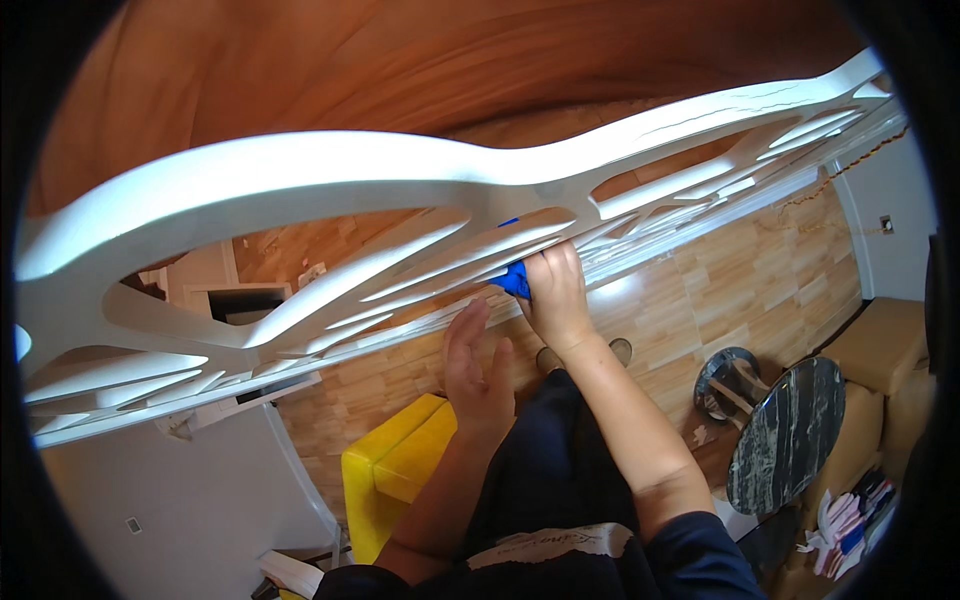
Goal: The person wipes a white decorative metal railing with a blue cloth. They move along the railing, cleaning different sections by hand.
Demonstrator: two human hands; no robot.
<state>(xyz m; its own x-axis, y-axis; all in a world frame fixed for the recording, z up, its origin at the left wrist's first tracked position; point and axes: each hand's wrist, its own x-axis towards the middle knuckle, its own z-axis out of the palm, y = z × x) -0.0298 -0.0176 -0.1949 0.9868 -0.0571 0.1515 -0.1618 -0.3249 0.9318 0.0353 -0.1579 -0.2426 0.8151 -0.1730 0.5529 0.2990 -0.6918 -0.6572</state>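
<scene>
A tall white openwork partition panel (pixel 315 161) with curved cutouts rises in front of me, running across the view from left to lower right. My right hand (pixel 555 289) is closed on a blue cloth (pixel 514 280) and presses it against the panel's slats. A small bit of blue also shows through a cutout above. Just left of the cloth, my left hand (pixel 478 367) is raised near the panel's lower part, fingers apart, holding nothing.
Behind my left arm stands a yellow padded seat (pixel 409 442). At the right are a round black marbled table (pixel 787 435) and a tan sofa (pixel 881 345) with folded cloths (pixel 851 525). A twisted cord (pixel 855 166) hangs at the upper right.
</scene>
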